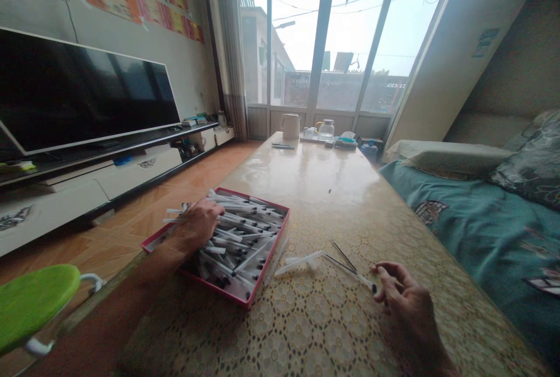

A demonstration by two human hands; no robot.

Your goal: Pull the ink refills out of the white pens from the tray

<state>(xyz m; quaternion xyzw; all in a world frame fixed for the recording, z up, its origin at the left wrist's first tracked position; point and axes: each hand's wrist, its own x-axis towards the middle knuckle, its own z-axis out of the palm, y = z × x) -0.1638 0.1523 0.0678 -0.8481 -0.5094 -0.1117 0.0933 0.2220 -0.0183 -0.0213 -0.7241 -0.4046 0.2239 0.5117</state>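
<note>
My left hand [199,225] reaches over a shallow red-rimmed box [280,234] heaped with white pens [242,225] with black ends. Its fingers are bent down together among the pens, and their tips are hidden. On the patterned tabletop my right hand [405,295] is closed, thumb against curled fingers; whatever lies in them, if anything, cannot be made out. Close to its fingertips is a slim pen piece with a black end [373,288]. Two thin dark refills [343,257] lie beyond it, and several whitish translucent tubes [300,263] are between them and the box.
A long table [324,190] stretches toward the window. At its far end stand a pale jug [290,126], a glass pot [326,130] and a tissue pack [345,141]. A green stool [39,301] is on the left, a teal-covered sofa [464,237] on the right.
</note>
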